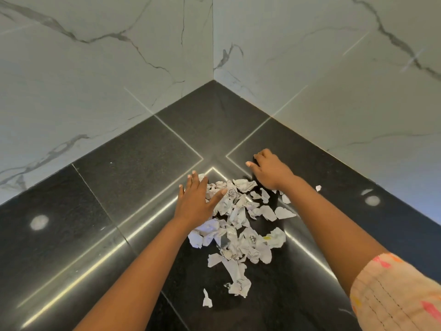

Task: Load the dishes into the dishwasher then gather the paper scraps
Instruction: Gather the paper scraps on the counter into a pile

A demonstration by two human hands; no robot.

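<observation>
— Both hands are reaching forward over the dark counter (133, 163), yes? How are they lying?

— Yes. The left hand (196, 199) is lying flat with the palm down, fingers straight and a little spread, and it is resting on the left edge of the paper scraps (238, 225). It is gripping nothing. The left arm is stretching out bare from the lower left.

— And the right hand?

— The right hand (269, 169) is sitting farther away, just behind the pile. Its fingers are bending down to the counter, with the thumb pointing to the left. I cannot tell if it is pinching a scrap under the fingers. A peach sleeve (393, 292) with pink and yellow marks is covering the right upper arm.

— Where are the scraps lying?

— They are lying in a loose crumpled heap between the two arms, near the corner of the marble walls (107, 68). One small piece (318, 187) is lying apart, to the right of the right wrist.

— Is some writing showing on the paper?

— Some grey print is showing, but it is too small to read.
</observation>
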